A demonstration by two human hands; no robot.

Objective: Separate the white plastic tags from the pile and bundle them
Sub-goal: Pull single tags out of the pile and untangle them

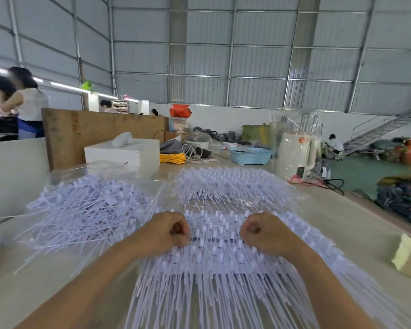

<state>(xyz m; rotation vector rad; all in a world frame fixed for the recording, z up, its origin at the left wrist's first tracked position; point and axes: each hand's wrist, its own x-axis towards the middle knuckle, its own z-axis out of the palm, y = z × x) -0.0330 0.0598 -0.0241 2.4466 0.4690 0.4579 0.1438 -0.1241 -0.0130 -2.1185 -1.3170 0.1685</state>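
A wide sheet of joined white plastic tags lies in front of me on the table, its thin tails fanning toward the near edge. My left hand and my right hand are both curled in fists and grip the upper part of this sheet, about a hand's width apart. Behind them a second arched batch of tags rests on clear plastic. To the left, a loose tangled pile of separated tags spreads over a clear plastic bag.
A pale worktable carries a white box, yellow cord, a blue basket and a wrapped white appliance. A yellowish pad lies at right. People stand at far left.
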